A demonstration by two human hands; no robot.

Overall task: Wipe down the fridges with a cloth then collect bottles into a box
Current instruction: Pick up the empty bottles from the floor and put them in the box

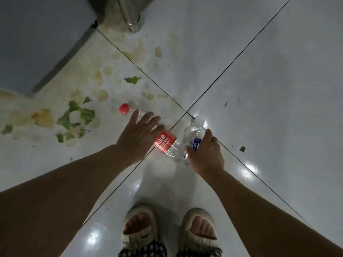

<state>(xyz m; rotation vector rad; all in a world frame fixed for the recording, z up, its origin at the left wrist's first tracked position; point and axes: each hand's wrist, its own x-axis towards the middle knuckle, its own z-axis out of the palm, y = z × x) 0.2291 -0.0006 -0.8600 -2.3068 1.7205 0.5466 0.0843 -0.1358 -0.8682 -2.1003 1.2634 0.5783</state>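
Glossy floor tiles (259, 71) carry both bottles: my left hand (138, 135), fingers spread, covers the red-label bottle (165, 141) lying diagonally; my right hand (205, 154) curls around the blue-label bottle (194, 135).

Glossy white tiled floor (259, 89), dark grout lines crossing; red-capped bottle (165, 140) and blue-labelled bottle (194, 135) lying on it; green leaf scraps (81, 115), yellowish stains (44, 117) at left.

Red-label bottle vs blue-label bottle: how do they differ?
The red-label bottle has a red cap; the blue-label bottle has a white one. The left hand lies over the red-label bottle; the right hand grips the blue-label bottle. Both are clear plastic.
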